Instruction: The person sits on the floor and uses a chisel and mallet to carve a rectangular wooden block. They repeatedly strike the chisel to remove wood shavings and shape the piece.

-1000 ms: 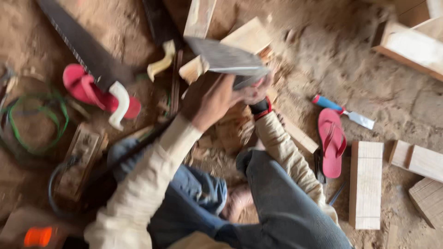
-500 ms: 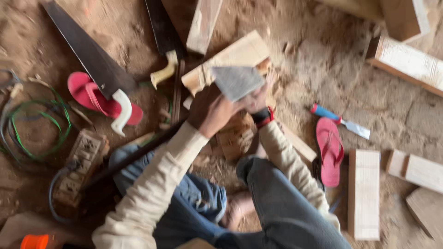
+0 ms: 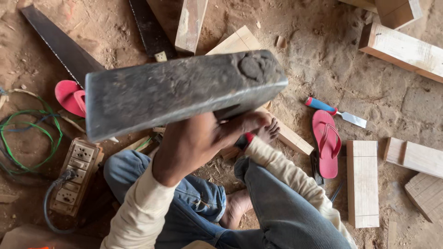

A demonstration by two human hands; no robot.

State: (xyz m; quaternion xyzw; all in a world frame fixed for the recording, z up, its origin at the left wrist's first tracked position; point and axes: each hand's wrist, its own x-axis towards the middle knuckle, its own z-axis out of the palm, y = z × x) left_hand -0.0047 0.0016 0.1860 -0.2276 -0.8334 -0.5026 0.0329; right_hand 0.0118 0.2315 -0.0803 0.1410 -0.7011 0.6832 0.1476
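A dark grey, oblong metal block (image 3: 184, 92), its faces rough, pitted and scuffed with pale streaks, is raised close under the head camera. It lies nearly level, its long side slanting slightly upward to the right. The left hand (image 3: 194, 145) grips it from below, near the middle of its lower edge, fingers curled up behind it and the thumb reaching right beneath its right end. The upper right corner bears a rounded, dented patch. The block's left end juts well past the hand.
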